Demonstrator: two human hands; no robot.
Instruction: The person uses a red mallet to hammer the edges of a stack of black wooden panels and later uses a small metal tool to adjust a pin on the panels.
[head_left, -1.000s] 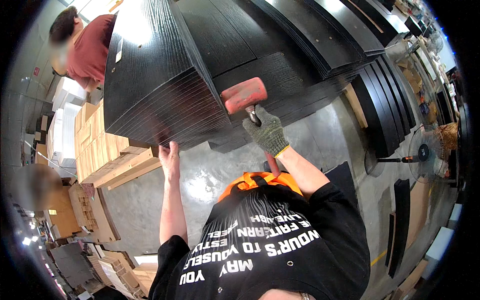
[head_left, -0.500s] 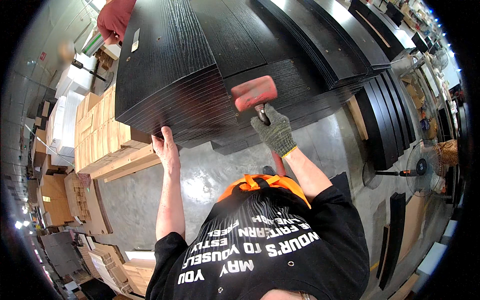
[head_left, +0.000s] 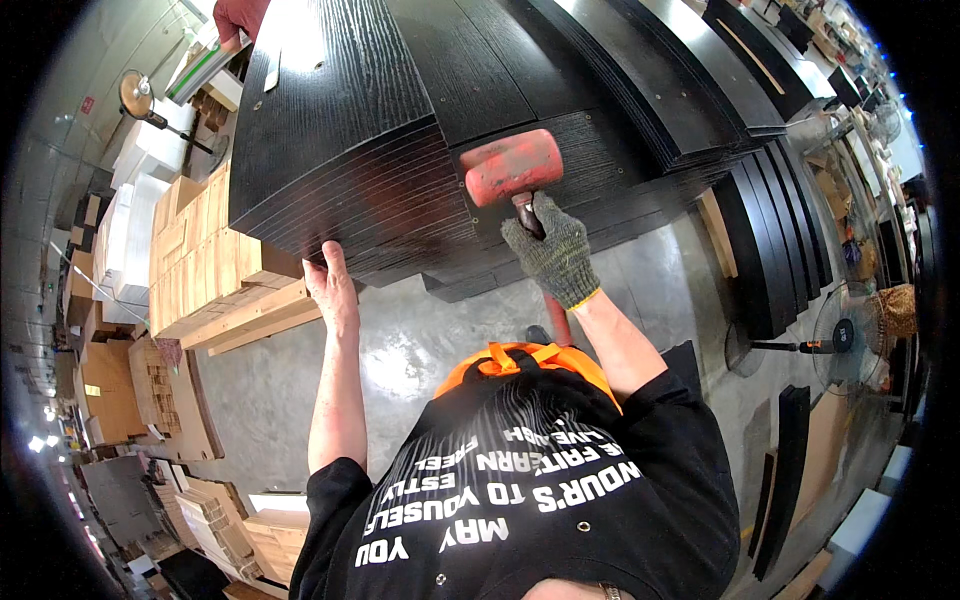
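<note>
My right hand, in a dark grey knitted glove with a yellow cuff edge, is closed round the handle of a red mallet. The scuffed mallet head is over the black boards, just right of the near corner of a tall stack of black wood-grain boards. The end of its red handle shows below my wrist. My bare left hand is at the lower front edge of that stack, its thumb and fingers apart and the fingertips against the boards. Part of its fingers is hidden.
More black panels lie stacked behind and to the right. Light wooden pieces are piled at the left on timber. A standing fan is at the right, another fan at the far left. A person in a dark red sleeve stands beyond the stack.
The mallet head has risen a little, away from me, and tilted slightly with my right hand. My left hand stays at the stack's edge, shifted only slightly.
</note>
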